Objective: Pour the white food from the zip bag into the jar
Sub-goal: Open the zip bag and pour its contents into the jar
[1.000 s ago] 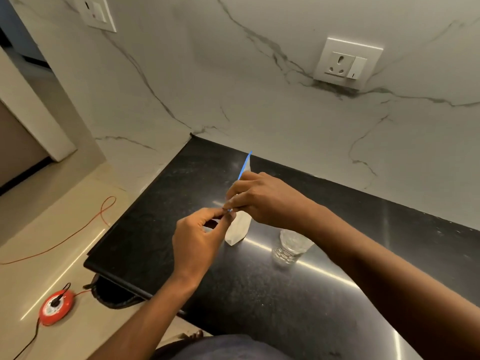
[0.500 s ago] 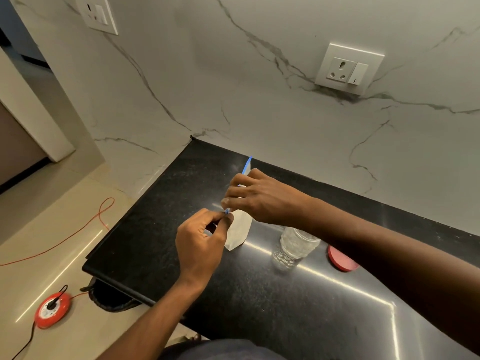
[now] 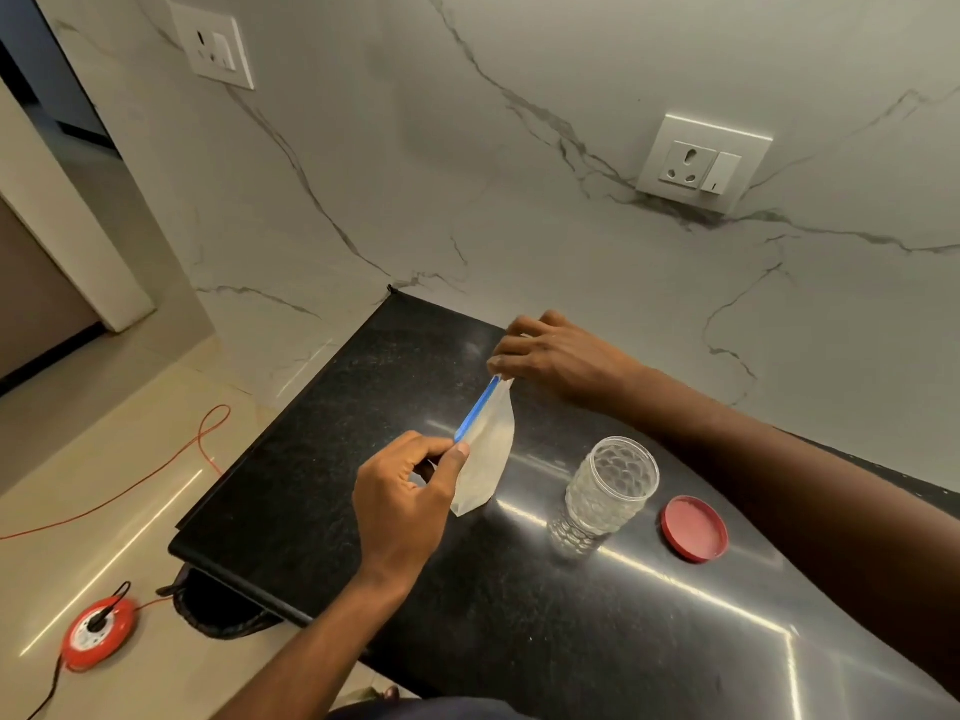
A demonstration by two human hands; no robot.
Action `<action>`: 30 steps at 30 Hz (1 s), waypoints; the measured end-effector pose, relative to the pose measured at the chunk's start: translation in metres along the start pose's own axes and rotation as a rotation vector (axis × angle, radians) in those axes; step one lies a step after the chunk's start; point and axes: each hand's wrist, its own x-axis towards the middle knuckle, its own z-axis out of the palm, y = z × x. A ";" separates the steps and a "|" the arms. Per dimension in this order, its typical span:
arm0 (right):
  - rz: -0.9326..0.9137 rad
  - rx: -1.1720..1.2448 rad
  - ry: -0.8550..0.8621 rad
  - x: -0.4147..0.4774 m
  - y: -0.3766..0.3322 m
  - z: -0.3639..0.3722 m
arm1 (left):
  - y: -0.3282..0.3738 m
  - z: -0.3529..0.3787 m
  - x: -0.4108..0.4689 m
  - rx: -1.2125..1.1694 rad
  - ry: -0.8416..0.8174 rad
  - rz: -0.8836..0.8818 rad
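Since a second ago, both hands have drawn apart, stretching the small clear plastic zip bag point(image 3: 485, 459) with its blue seal strip between them over the black speckled stone desk point(image 3: 311, 459). From the head camera, the left hand point(image 3: 402, 504) pinches the near end of the strip, its grip clamped on it; the right hand point(image 3: 553, 358) pinches the far end. White food fills the bag's lower part. Just beside it stands the clear textured glass jar point(image 3: 605, 493), open and empty, with the round red lid point(image 3: 694, 529) near it.
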 end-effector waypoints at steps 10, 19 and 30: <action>0.093 -0.057 -0.072 0.007 0.040 0.011 | -0.002 0.000 -0.001 -0.003 -0.010 0.012; 0.896 1.136 0.326 -0.015 -0.043 0.008 | 0.010 -0.019 0.051 -0.274 -0.254 -0.302; 1.176 1.777 0.434 -0.002 -0.094 0.026 | 0.017 0.007 0.100 -0.353 -0.571 -0.522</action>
